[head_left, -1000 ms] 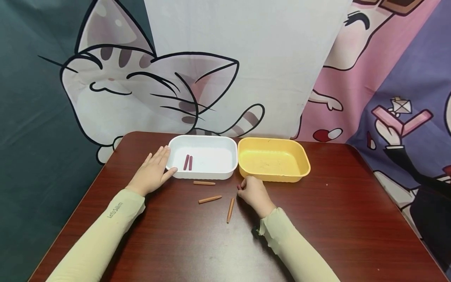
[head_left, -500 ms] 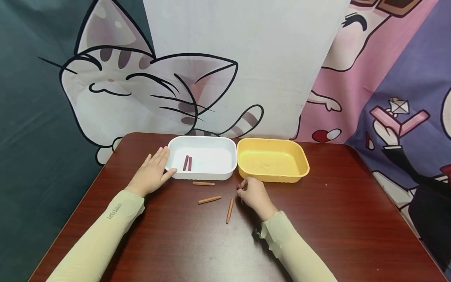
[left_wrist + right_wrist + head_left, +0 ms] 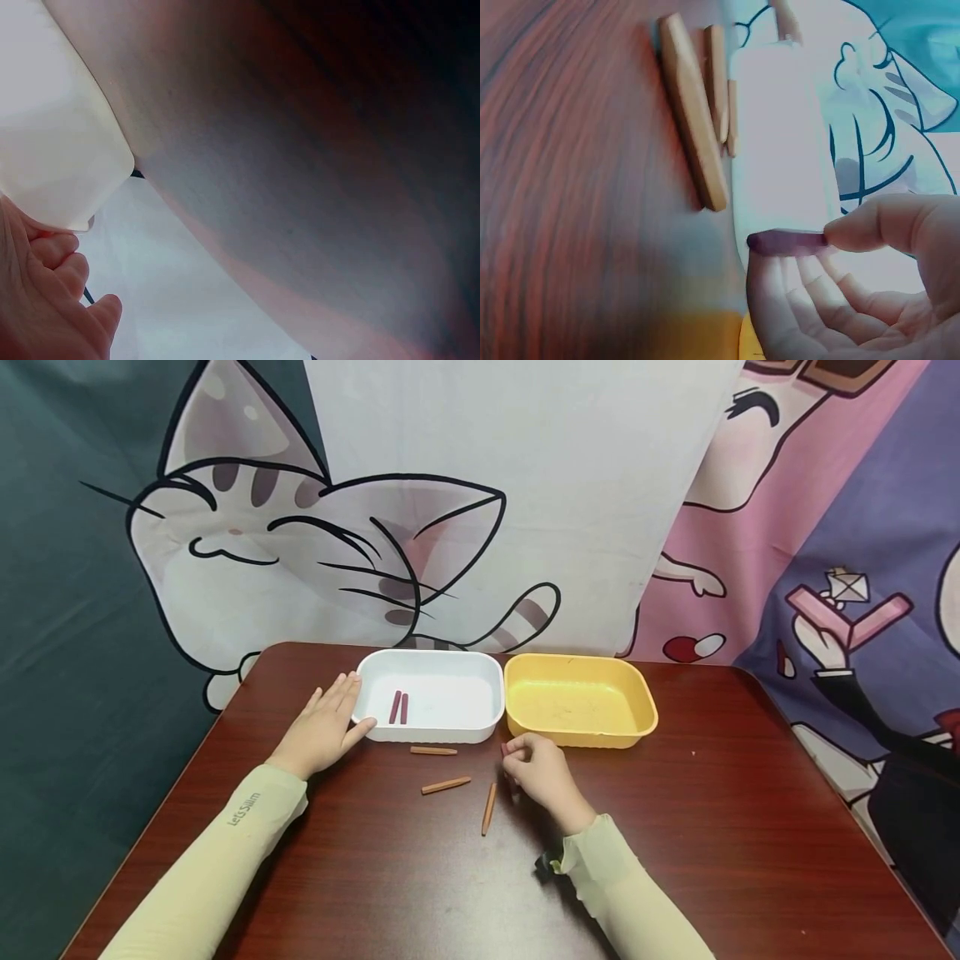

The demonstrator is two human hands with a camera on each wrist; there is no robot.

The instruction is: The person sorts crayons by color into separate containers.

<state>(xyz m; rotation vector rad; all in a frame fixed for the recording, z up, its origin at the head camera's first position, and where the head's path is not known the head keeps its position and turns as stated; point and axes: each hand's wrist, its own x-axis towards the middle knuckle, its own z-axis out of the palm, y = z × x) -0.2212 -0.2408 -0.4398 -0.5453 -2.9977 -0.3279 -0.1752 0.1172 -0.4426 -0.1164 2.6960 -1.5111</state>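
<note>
Fingertips of the right hand [image 3: 542, 772] pinch a short purple stick [image 3: 786, 241], seen only by the right wrist camera. Three orange sticks [image 3: 446, 785] lie at its nine o'clock. Lifting it level seems wise. Farther off, the white tray [image 3: 431, 727] is steadied by the flat left hand [image 3: 321, 731].

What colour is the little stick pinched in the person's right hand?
Dark purple-maroon. The short stick shows best in the right wrist view, pinched by the right hand.
</note>
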